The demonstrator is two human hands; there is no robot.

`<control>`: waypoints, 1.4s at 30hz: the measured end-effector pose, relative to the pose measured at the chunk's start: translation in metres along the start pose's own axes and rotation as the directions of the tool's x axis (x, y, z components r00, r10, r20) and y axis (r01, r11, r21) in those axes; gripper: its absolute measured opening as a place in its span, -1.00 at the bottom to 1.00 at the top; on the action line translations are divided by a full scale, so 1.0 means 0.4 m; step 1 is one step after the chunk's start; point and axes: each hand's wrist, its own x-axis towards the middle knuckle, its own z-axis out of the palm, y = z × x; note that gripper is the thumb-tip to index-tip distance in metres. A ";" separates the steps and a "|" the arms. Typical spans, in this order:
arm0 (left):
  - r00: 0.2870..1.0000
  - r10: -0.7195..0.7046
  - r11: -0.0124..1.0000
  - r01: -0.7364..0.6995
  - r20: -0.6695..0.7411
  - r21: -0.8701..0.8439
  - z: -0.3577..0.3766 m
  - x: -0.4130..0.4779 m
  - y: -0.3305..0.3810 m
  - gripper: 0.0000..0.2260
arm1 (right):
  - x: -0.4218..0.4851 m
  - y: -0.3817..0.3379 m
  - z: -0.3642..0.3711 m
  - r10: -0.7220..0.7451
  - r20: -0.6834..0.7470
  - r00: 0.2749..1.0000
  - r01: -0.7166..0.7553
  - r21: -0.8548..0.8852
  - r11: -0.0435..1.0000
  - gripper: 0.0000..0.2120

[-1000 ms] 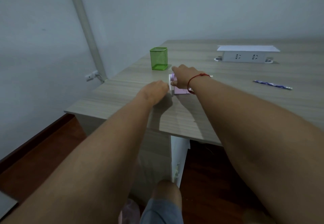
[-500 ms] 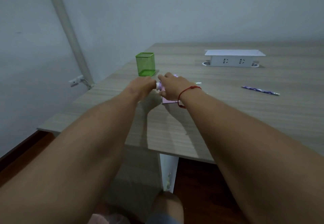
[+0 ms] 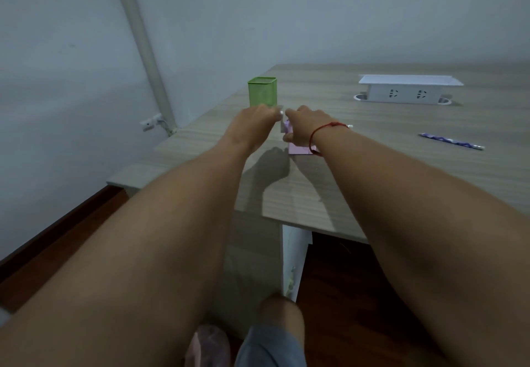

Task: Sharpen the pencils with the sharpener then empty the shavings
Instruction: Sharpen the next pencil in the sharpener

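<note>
A pink crank sharpener (image 3: 299, 148) stands on the wooden desk (image 3: 372, 171), mostly hidden by my hands. My right hand (image 3: 304, 129), with a red string at the wrist, grips the top of its body. My left hand (image 3: 256, 121) is curled round the white crank handle (image 3: 281, 113) on the sharpener's left side. The end of a pencil (image 3: 349, 127) sticks out past my right wrist, pointing right; its other end is hidden behind my hand. A second, purple-patterned pencil (image 3: 451, 141) lies loose on the desk far to the right.
A green mesh pen holder (image 3: 262, 91) stands just behind my left hand. A white power-socket box (image 3: 407, 89) sits at the back right. The desk's left edge is near my left hand, and a pink bag (image 3: 208, 346) lies on the floor beside my knee.
My left hand has risen from low beside the sharpener to level with its top, still on the crank handle. My right hand has stayed on the sharpener body.
</note>
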 end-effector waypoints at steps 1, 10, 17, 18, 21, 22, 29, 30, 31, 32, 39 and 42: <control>1.000 -0.012 1.000 0.012 -0.005 -0.024 0.001 -0.012 0.006 -0.76 | 0.000 -0.001 0.000 -0.001 0.002 1.000 0.001 0.002 1.000 -0.58; 0.991 -0.026 0.988 0.045 0.130 -0.145 0.031 -0.069 0.031 -0.78 | 0.007 -0.002 0.005 -0.006 0.015 1.000 0.006 -0.008 1.000 -0.53; 0.942 -0.083 0.996 0.086 0.325 0.004 0.094 -0.043 0.035 -0.76 | 0.010 0.002 0.010 -0.007 -0.014 1.000 0.007 -0.006 1.000 -0.52; 0.942 -0.069 0.997 0.073 0.328 0.000 0.105 -0.037 0.029 -0.75 | 0.010 0.003 0.012 -0.012 -0.023 1.000 0.012 -0.006 1.000 -0.53; 0.936 -0.042 0.999 0.044 0.348 0.003 0.126 -0.018 0.015 -0.72 | 0.008 0.002 0.017 -0.035 -0.049 0.998 0.035 -0.001 0.999 -0.57; 0.932 -0.038 0.999 0.039 0.359 0.005 0.130 -0.012 0.014 -0.71 | 0.008 0.002 0.019 -0.042 -0.055 0.998 0.042 0.000 0.999 -0.57; 0.947 0.009 1.000 -0.016 0.321 0.020 0.116 0.053 -0.022 -0.73 | 0.009 0.013 0.029 -0.063 -0.067 0.996 0.063 -0.003 0.998 -0.57; 0.950 0.044 0.998 -0.059 0.308 0.039 0.113 0.060 -0.029 -0.73 | 0.010 0.014 0.026 -0.061 -0.059 0.996 0.061 -0.004 0.998 -0.57; 0.954 0.074 0.993 -0.098 0.291 0.069 0.109 0.065 -0.033 -0.73 | 0.010 0.015 0.024 -0.060 -0.048 0.997 0.060 -0.007 0.998 -0.56; 0.958 0.089 0.987 -0.122 0.273 0.108 0.104 0.070 -0.038 -0.72 | 0.010 0.015 0.022 -0.063 -0.037 0.997 0.062 -0.013 0.998 -0.55; 0.989 0.105 0.982 -0.120 0.103 0.147 0.033 0.101 -0.045 -0.74 | 0.007 0.019 0.006 -0.020 -0.006 1.000 0.020 -0.009 1.000 -0.52; 0.995 0.083 0.991 -0.089 0.060 0.100 0.015 0.068 -0.041 -0.73 | 0.009 0.008 0.001 -0.004 -0.009 1.000 0.004 -0.009 1.000 -0.52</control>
